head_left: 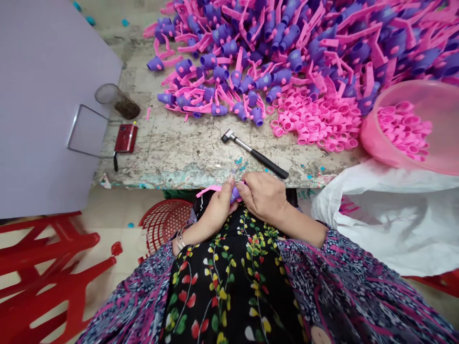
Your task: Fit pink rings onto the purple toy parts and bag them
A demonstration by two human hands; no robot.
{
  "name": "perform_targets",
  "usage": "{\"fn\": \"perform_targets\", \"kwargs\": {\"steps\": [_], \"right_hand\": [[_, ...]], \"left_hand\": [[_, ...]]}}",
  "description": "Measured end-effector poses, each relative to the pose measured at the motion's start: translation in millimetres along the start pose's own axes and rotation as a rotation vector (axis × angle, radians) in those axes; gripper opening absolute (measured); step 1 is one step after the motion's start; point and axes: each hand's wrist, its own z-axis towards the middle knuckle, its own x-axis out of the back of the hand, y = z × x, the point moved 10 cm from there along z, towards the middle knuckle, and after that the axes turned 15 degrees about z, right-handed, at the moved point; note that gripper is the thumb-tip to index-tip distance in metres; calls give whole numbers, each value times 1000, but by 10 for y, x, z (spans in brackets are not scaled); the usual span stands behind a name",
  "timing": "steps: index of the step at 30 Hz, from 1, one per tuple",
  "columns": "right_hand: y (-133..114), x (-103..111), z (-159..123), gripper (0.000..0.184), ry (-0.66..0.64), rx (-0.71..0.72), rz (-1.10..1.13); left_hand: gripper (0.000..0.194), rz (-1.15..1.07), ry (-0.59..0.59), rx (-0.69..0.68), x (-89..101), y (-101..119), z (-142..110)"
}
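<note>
Just over my lap, at the table's front edge, both hands are closed on one purple plastic part with a pink lever (208,189). My left hand (217,206) grips it from the left, thumb on top, with the lever sticking out leftward. My right hand (266,197) is wrapped round its other end, and the fingers hide most of that end. Beyond my hands lies a hammer (256,154) with a black handle. A heap of pink plastic rings (317,122) is farther back on the right.
Many purple-and-pink parts (283,43) are piled at the back of the table (172,148). A pink bowl (373,129) of rings and a white sack (394,215) are right. A tilted glass (122,102), a small red box (125,138), a red basket (165,220) and red stools (71,277) are left.
</note>
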Motion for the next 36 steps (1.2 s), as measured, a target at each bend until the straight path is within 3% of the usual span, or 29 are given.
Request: {"fn": "perform_targets", "kwargs": {"steps": [4,9,14,18,29,33,36], "right_hand": [[-54,-18,45,43,-8,43,41],[-83,13,4,36,44,99,119],[7,-103,-33,40,-49,75,263],[69,-173,-51,39,-109,55,361],[23,-208,-121,38,-83,159,252],[79,-232,-101,39,-108,102,263],[149,-181,-50,42,-92,-10,371]], "left_hand": [[61,35,31,2,33,46,-45],[57,-87,-80,26,-87,73,-72],[57,-189,-258,45,-255,-74,-6],[60,-210,-303,77,-289,-233,45],[68,-239,-501,157,-470,-376,40],[67,-240,-498,144,-468,-339,68],[62,-244,-408,60,-370,-166,91]]}}
